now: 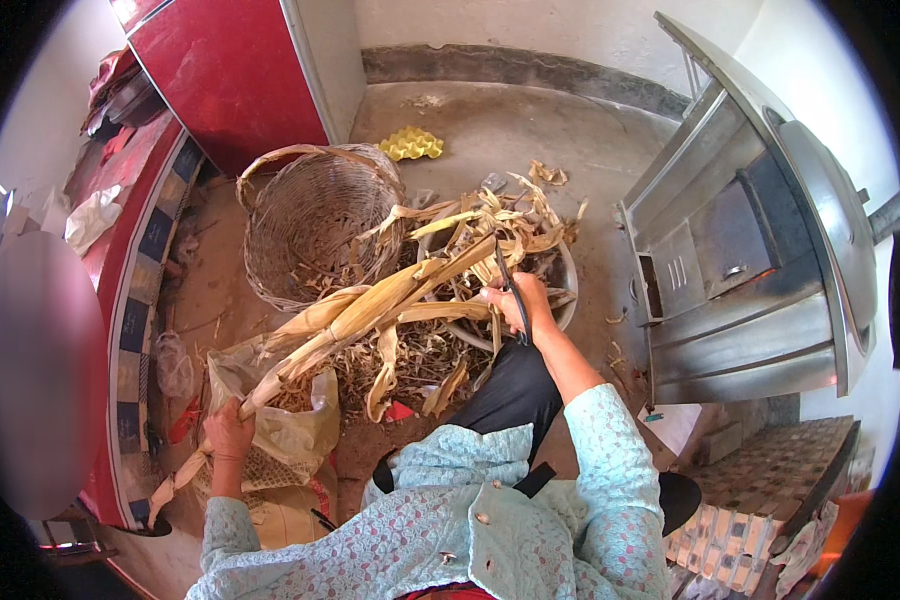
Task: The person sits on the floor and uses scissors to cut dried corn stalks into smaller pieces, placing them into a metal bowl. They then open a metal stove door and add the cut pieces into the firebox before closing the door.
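Observation:
My left hand (230, 432) is closed around the lower end of a long dried corn stalk (355, 322), which slants up and away to the right. At its upper end, my right hand (526, 303) grips a dark, narrow metal tool (511, 280) whose exact kind I cannot make out. The tool's tip lies against or very near the stalk. Beneath the right hand sits a round pale basin (570, 278), heaped with dry husks (515, 222). Chopped dry bits (405, 362) cover the floor between my hands. An open woven sack (308, 432) lies beside my left hand.
A wicker basket (266, 255) with dry scraps stands beyond the stalk. Behind it are a yellow egg tray (410, 143) and a red cabinet (230, 75). A metal stove (710, 250) stands at the right, above a brick ledge (740, 490). A red-topped counter (120, 240) runs along the left.

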A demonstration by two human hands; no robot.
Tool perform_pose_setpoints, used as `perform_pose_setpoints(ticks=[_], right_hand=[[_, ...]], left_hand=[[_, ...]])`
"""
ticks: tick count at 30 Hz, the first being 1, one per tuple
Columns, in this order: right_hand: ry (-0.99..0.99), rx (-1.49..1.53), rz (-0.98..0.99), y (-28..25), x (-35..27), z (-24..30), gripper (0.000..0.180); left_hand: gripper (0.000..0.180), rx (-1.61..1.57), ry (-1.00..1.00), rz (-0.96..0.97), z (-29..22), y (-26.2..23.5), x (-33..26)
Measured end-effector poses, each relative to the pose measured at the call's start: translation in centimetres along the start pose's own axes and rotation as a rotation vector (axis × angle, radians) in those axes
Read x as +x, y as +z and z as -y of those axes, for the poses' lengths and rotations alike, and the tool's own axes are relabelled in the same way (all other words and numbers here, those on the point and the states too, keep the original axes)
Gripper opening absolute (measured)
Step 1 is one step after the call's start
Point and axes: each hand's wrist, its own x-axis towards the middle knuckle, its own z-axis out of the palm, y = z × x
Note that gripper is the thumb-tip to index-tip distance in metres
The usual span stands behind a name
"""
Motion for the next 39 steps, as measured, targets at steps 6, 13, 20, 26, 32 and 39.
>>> perform_pose_setpoints(ticks=[6,13,20,26,32,39], right_hand=[[0.187,0.589,0.048,-0.3,0.2,-0.6,0.028],[0.178,0.703,0.053,0.5,0.1,-1.0,0.033],[-0.175,0.396,0.311,2.7,-1.3,-1.2,0.048],[-0.267,0.218,0.309,3.7,-0.5,-2.9,0.045],[-0.326,-0.082,0.374,3.6,-1.5,-1.4,0.038],[-0.352,0.024,0.403,4.0,-1.4,-1.2,0.034]], left_hand=[[0.018,-0.011,0.039,0.019,-0.4,0.1,0.4],[0.02,-0.065,-0.036,0.004,-3.0,0.3,2.1],[0.022,-0.065,-0.075,0.034,-8.2,-0.1,5.3],[0.021,-0.113,-0.041,0.042,-11.9,0.2,7.3],[0.018,-0.111,-0.027,0.075,-13.8,0.8,8.7],[0.019,-0.093,0.072,0.072,-16.7,1.7,9.5]])
